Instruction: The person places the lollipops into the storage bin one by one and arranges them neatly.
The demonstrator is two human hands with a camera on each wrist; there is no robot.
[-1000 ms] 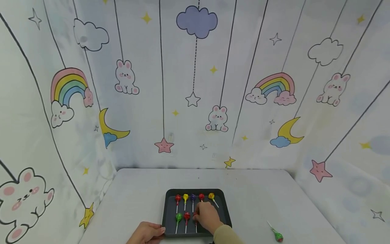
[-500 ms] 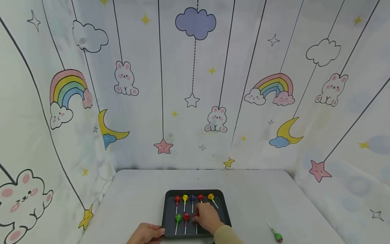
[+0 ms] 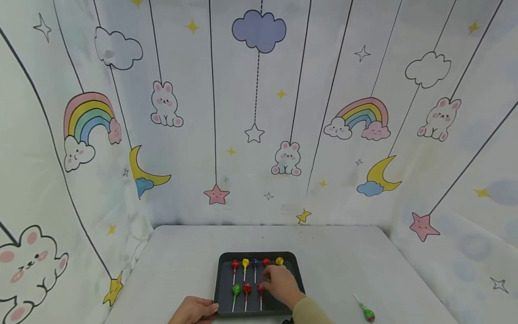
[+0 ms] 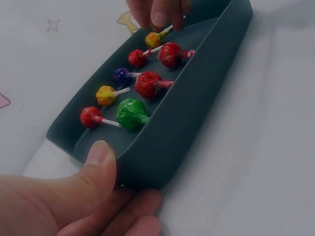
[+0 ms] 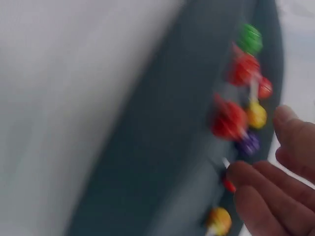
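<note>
A dark tray (image 3: 259,313) lies on the table with lollipops in two rows. At its near left corner my left hand (image 3: 193,309) grips the wall, thumb (image 4: 101,153) over the rim and fingers outside. Above the tray's right half is my right hand (image 3: 283,284), thumb and fingers apart, holding nothing. Just left of its fingers lies a red lollipop (image 3: 261,287), the right one of the near row. Beside it are another red lollipop (image 3: 247,288) and a green lollipop (image 3: 236,290). The far row has red, yellow, purple, red and orange-yellow ones; the right hand partly covers its right end.
Right of the tray, a green lollipop (image 3: 368,313) lies on the white table (image 3: 336,256), its stick pointing away from me. Behind the table hangs a white backdrop (image 3: 251,171) with cartoon drawings; similar sheets close off both sides.
My right hand has drawn back from the near row's right red lollipop and moved right, uncovering it. My left hand stays at the tray corner.
</note>
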